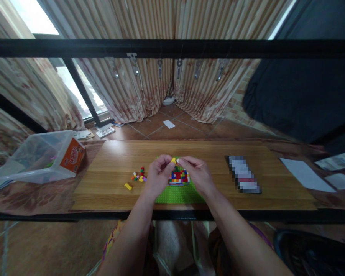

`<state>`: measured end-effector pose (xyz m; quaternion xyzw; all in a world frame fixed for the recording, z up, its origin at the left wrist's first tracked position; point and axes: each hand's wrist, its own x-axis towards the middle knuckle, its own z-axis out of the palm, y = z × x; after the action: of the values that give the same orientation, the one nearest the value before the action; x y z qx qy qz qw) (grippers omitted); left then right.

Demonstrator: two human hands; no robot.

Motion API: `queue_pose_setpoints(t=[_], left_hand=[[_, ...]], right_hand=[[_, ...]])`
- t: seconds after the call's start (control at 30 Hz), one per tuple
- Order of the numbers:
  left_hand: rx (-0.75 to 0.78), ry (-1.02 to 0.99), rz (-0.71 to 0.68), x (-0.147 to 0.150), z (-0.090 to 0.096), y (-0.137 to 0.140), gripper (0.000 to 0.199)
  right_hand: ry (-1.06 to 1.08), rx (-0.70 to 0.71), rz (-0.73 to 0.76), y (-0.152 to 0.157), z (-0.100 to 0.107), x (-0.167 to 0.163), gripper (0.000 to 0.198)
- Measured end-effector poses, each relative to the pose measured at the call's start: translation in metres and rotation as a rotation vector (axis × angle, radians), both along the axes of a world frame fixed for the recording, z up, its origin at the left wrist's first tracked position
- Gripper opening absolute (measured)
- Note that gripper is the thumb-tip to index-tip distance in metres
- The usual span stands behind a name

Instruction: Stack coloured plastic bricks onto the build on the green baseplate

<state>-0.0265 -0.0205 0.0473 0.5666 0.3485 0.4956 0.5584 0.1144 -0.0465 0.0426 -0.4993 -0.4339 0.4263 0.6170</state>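
Observation:
Between the fingertips of my left hand [158, 174] is a small yellow toy brick [174, 160]. My right hand [197, 171] is closed in a pinch close beside it, its fingertips at a small whitish piece [178, 161]. Both hands hover over a green studded baseplate [176, 194]. On that plate stands a low block of multicoloured bricks [179, 178], with red, blue, white and yellow studs on top; my hands hide part of its sides. Left of my left hand lie several loose bricks [140, 178] and a separate yellow brick [128, 186].
The wooden board [103, 191] bears everything. A dark-edged, blurred-out flat object [244, 174] lies to the right. A clear plastic bin [46, 157] with an orange label stands at the left. White paper [306, 174] lies at the far right. A black bar [172, 48] crosses beyond the board.

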Motion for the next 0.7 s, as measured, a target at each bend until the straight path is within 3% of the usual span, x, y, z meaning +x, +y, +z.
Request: queue_pose_setpoints(t=[0.1, 0.2, 0.27, 0.43, 0.7], left_hand=[[-0.091, -0.11, 0.18, -0.008, 0.0, 0.008, 0.02], [-0.224, -0.218, 0.384, -0.019, -0.003, 0.018, 0.027], [-0.296, -0.229, 0.446, -0.023, -0.005, 0.022, 0.031], [-0.388, -0.139, 0.387, -0.016, -0.015, 0.019, 0.031], [-0.306, -0.01, 0.311, -0.003, -0.036, 0.023, 0.017]], right_hand=[[-0.04, -0.011, -0.082, 0.005, -0.007, 0.007, 0.02], [-0.242, 0.024, -0.144, 0.015, -0.017, 0.018, 0.016], [-0.338, 0.039, -0.137, 0.023, -0.022, 0.022, 0.016], [-0.474, 0.041, -0.084, 0.039, -0.032, 0.018, 0.013], [-0.545, 0.032, -0.033, 0.045, -0.038, 0.01, 0.014]])
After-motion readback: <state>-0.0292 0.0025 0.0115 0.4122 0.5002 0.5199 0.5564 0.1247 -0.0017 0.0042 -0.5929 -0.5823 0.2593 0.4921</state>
